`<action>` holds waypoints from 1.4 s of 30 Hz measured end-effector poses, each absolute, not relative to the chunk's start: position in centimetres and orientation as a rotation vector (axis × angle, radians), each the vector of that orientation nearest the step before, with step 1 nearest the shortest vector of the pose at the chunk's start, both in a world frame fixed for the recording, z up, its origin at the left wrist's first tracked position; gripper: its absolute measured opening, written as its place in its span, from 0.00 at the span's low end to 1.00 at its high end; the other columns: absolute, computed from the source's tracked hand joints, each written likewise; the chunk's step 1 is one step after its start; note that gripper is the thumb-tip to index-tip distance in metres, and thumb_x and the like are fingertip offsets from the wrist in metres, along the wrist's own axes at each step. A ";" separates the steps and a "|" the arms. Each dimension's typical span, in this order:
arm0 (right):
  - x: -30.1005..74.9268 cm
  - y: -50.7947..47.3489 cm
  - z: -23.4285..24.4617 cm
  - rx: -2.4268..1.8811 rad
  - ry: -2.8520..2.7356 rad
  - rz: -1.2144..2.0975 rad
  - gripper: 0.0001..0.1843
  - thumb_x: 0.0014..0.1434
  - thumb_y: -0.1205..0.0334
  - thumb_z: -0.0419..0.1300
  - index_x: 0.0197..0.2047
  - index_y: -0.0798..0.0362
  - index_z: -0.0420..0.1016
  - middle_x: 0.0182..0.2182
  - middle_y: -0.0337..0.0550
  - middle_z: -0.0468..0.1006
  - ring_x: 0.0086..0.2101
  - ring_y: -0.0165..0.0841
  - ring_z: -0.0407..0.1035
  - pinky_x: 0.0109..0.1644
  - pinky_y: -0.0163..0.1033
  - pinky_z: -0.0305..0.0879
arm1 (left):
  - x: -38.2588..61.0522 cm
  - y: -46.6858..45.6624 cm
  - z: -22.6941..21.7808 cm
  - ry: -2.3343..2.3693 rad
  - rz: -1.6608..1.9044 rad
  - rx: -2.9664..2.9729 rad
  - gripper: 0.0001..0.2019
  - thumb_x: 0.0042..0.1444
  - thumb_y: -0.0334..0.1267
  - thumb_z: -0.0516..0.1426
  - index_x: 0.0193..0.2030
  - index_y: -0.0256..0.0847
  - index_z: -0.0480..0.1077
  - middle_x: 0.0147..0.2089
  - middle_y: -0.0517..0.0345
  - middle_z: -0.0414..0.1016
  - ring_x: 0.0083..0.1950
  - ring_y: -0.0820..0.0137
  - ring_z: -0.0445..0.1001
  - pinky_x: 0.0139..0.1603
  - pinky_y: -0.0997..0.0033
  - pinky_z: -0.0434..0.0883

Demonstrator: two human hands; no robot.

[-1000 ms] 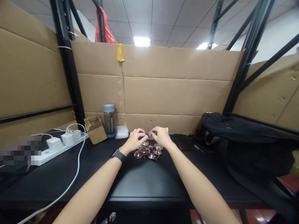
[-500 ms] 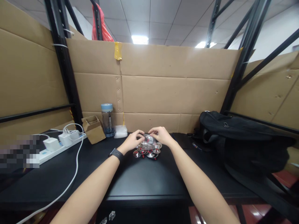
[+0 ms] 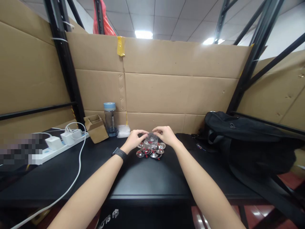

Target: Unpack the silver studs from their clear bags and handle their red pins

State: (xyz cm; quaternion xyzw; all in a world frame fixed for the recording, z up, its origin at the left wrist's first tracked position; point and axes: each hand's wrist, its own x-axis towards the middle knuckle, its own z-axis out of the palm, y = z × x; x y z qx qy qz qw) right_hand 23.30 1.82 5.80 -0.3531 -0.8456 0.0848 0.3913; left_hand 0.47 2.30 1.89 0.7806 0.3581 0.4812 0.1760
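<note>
A small clear plastic bag (image 3: 152,140) is held up between my hands by its top edge. My left hand (image 3: 135,140), with a dark watch on its wrist, pinches the bag's left side between thumb and fingers. On the right side, my right hand (image 3: 167,136) grips it the same way. Under and around the bag lies a pile of shiny round metal discs with red bits, which look like finger cymbals (image 3: 140,154). The bag partly covers the back of the pile, and whether it holds a disc I cannot tell.
On the black table (image 3: 152,181), a white power strip (image 3: 59,148) with its cable, an open cardboard box (image 3: 96,129), a water bottle (image 3: 111,120) and a white plastic packet (image 3: 124,131) stand left. A black backpack (image 3: 247,136) lies right. Cardboard walls (image 3: 178,92) enclose the back.
The bag has gone from lying flatter over the discs to standing more upright between my fingers. Both hands stay close to the pile, and the view has tilted slightly down.
</note>
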 end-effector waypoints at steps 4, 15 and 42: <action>22.9 1.9 5.4 -0.901 -2.089 0.188 0.08 0.59 0.63 0.63 0.41 0.48 0.83 0.34 0.41 0.85 0.32 0.33 0.78 0.42 0.36 0.71 | 0.3 2.6 1.5 1.009 1.392 2.165 0.13 0.59 0.44 0.60 0.46 0.40 0.79 0.44 0.52 0.83 0.46 0.62 0.80 0.53 0.62 0.74; 22.4 2.1 5.1 -0.830 -1.828 0.476 0.29 0.55 0.57 0.66 0.59 0.49 0.67 0.45 0.45 0.81 0.35 0.31 0.77 0.42 0.37 0.73 | 1.2 2.7 1.4 0.922 1.447 1.948 0.14 0.57 0.44 0.62 0.45 0.39 0.72 0.41 0.51 0.82 0.44 0.63 0.80 0.51 0.62 0.75; 23.1 3.2 4.0 -0.879 -1.866 0.815 0.39 0.49 0.66 0.68 0.65 0.54 0.67 0.36 0.45 0.84 0.30 0.32 0.76 0.37 0.36 0.73 | 1.7 0.0 2.9 1.207 1.273 2.768 0.17 0.59 0.39 0.62 0.56 0.48 0.72 0.60 0.50 0.73 0.60 0.56 0.68 0.61 0.55 0.57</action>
